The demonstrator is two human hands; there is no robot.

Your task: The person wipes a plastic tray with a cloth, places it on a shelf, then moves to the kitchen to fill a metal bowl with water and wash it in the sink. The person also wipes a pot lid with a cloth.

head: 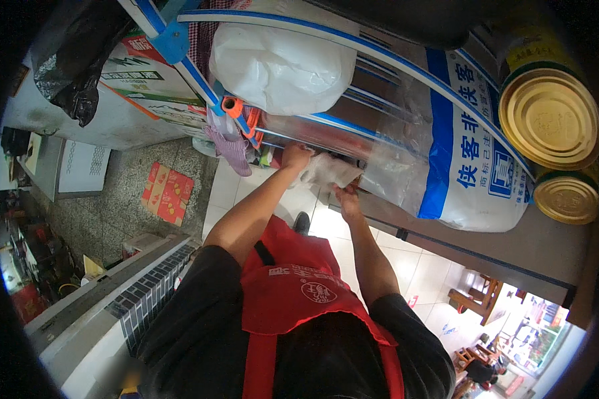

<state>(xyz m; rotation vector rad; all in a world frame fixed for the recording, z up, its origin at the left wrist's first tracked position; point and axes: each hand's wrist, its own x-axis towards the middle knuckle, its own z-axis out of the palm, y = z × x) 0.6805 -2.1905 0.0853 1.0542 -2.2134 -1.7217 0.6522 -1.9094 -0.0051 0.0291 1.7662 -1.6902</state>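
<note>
A crumpled greyish-white cloth point(332, 171) is stretched between my two hands, low in front of a tube-framed rack. My left hand point(296, 156) grips its left end, just under the rack's lower rail. At the cloth's lower right corner, the fingers of my right hand point(348, 200) are closed on its edge. Right above the hands, a clear plastic sheet or bag point(324, 133) lies along the rack. What sits behind the cloth is largely hidden.
The rack's blue-and-white tube point(369, 37) arches over a full white plastic bag point(282, 65). To the right are a large printed plastic package point(471, 164) and gold-lidded tins point(549, 117) on a counter point(529, 249). Flattened red cardboard point(168, 193) lies on the floor at left.
</note>
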